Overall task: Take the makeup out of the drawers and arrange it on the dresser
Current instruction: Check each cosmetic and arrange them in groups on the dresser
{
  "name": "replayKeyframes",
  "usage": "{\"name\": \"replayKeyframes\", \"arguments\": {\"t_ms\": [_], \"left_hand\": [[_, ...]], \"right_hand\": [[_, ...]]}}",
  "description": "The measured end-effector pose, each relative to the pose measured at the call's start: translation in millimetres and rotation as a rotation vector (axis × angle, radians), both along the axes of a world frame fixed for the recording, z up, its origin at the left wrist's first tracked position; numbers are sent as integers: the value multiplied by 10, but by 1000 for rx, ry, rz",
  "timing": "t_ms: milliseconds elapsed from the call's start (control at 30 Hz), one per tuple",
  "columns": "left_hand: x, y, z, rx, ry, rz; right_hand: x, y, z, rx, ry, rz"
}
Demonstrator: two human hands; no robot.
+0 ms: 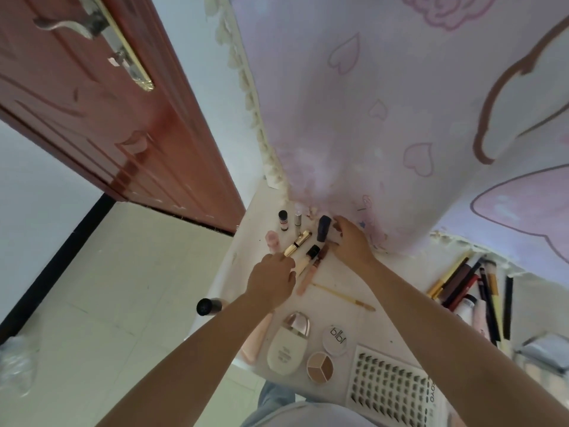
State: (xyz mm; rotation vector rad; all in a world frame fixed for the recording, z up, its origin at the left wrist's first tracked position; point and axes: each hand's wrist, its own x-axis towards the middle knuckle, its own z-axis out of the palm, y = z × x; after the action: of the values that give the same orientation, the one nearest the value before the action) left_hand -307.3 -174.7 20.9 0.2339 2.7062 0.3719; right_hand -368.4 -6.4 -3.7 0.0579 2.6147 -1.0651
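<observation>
1. at the far left end of the bench (345, 291), both hands work a cluster of small makeup tubes lying side by side.
2. left hand (272, 280): fingers curled down over the near end of the gold tube (297, 243); looks like a pinch, but the fingertips are hidden behind the knuckles, so grip can't be told for sure.
3. right hand (349, 238): fingers curled loosely next to the dark blue bottle (324, 228), touching or just beside it; can't tell which.
4. key relation: gold tube's long axis runs diagonal, near-left to far-right, lying between the two hands; left hand is nearer its near end, right hand nearer the far end.
5. beside it, parallel: black-cap tube (308, 257) and pink gloss (312, 269), packed close, so any slide of the gold tube prob nudges them.
6. behind: small vial (283, 220) and a silver tube (297, 221) upright near the curtain (369, 118); pink jar (272, 240) to the left, close to the bench edge.
7. nearer the body: thin brush (343, 297), white bottle (288, 343), round compact (335, 335), trio palette (320, 365), lash card (391, 383); pencils (468, 285) off to the right, well apart.
</observation>
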Motion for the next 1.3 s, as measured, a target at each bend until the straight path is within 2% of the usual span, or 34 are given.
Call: {"name": "replayKeyframes", "arguments": {"t_ms": [167, 300, 467, 533, 667, 833, 967, 1200, 1300], "left_hand": [[-51, 357, -54, -16, 166, -243], [-74, 784, -116, -62, 156, -424], [-80, 1189, -253, -107, 50, -530], [-95, 1284, -306, -174, -5, -574], [-116, 1376, -378, -297, -75, -634], [-113, 1403, -517, -284, -154, -582], [-107, 1411, -550, -287, -184, -582], [-141, 1407, -511, -274, -207, -597], [-163, 1434, -376, -184, -208, -545]], "right_hand": [[383, 428, 210, 147, 43, 139], [703, 1031, 392, 234, 59, 48], [829, 1713, 501, 464, -231, -91], [876, 1886, 490, 525, -293, -154], [923, 1995, 391, 482, -344, -244], [880, 1914, 229, 506, -333, -253], [929, 1883, 135, 477, -311, -340], [957, 1958, 158, 331, -370, -550], [934, 2025, 345, 197, -323, -560]]}}
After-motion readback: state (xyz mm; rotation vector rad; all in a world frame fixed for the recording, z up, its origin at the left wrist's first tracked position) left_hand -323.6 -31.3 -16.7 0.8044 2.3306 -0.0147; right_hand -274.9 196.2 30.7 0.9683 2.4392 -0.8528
